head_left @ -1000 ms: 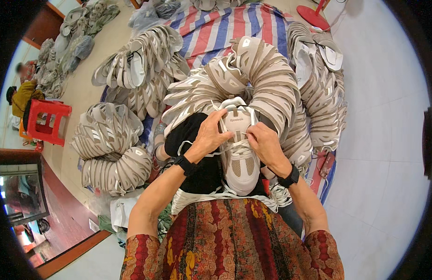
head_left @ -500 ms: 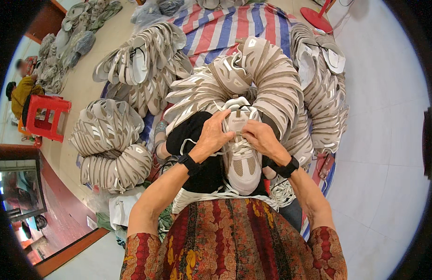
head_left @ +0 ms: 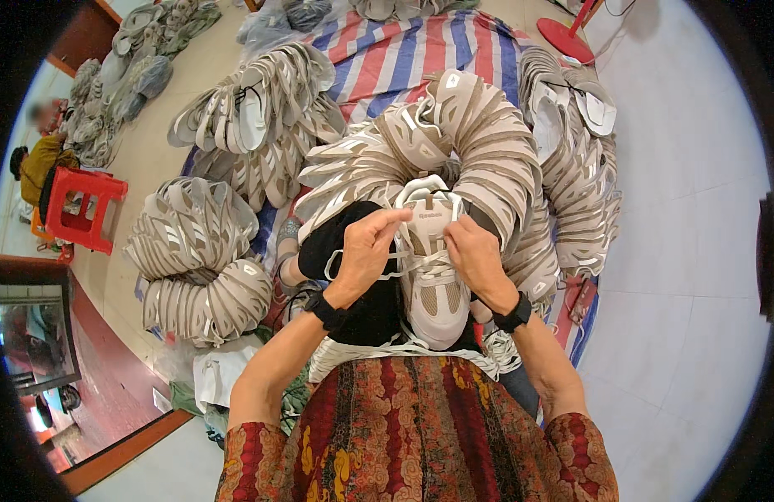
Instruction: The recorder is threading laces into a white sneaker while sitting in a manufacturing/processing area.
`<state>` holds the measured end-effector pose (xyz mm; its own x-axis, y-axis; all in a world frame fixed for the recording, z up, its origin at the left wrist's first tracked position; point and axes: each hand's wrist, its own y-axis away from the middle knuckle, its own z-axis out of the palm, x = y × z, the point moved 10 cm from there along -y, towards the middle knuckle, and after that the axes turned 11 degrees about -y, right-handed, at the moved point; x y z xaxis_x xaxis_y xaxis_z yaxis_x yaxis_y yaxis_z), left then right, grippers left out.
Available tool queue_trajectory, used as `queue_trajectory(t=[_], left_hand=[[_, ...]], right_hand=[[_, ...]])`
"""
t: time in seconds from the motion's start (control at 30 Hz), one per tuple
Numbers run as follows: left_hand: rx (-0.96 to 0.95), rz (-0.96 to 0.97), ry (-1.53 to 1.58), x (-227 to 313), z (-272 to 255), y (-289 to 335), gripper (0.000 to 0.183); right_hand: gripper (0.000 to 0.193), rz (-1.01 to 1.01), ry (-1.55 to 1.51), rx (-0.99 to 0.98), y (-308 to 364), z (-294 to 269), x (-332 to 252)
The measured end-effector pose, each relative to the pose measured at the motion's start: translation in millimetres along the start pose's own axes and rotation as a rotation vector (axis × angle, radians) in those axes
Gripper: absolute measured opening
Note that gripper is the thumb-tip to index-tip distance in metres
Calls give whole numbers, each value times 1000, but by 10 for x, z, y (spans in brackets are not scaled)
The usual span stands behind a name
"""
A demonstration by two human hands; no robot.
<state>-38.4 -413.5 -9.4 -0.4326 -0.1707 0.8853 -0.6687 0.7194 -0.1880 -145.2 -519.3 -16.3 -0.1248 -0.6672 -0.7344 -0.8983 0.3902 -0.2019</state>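
A beige and white sneaker (head_left: pixel 437 309) stands toe toward me at my lap, its tongue (head_left: pixel 429 219) upright and white laces (head_left: pixel 434 266) crossing its front. At its right eyelet edge, my right hand (head_left: pixel 477 258) is closed in a pinch on the sneaker; whether a lace is also between the fingertips is hidden. My left hand (head_left: pixel 370 251) is beside the tongue's left side, fingers drawn together and pointing at it; what they hold, if anything, cannot be made out. A loose white lace loop (head_left: pixel 330 266) hangs by that hand, over black cloth (head_left: pixel 362 305).
Curved stacks of beige shoe uppers (head_left: pixel 495 159) surround the sneaker, with more at left (head_left: pixel 207 301) and right (head_left: pixel 583 184). A striped tarp (head_left: pixel 437 50) lies beneath. White laces (head_left: pixel 345 356) cross my lap. A red stool (head_left: pixel 84 209) and a seated person are far left.
My left hand has drawn off the tongue, slightly left and down. My right hand has shifted a little right and down, from the tongue to the eyelet edge. The sneaker stays in place.
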Motion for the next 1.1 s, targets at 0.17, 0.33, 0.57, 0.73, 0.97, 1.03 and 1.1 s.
queue_trajectory(t=[0.17,0.33,0.57,0.73,0.97,1.03,1.1], left_hand=[[-75,-191,389,-110,142,60,38],[-10,-219,533,-133,125,38,51],[-5,-344,714,-291,135,18,38],[-9,-416,877,-411,175,49,20],[-5,-498,807,-530,184,81,16],[-41,-422,648,-460,197,47,12],[-27,-342,470,-388,187,10,10]], right_hand=[[4,-168,7,-23,-52,76,-197],[5,-349,286,60,-29,-68,-464],[8,-535,450,-100,-85,297,-579],[8,-572,199,-112,-113,274,-766],[10,-456,-66,-186,219,492,-927],[11,-330,-85,-242,238,406,-732],[17,-95,-189,-241,195,245,-436]])
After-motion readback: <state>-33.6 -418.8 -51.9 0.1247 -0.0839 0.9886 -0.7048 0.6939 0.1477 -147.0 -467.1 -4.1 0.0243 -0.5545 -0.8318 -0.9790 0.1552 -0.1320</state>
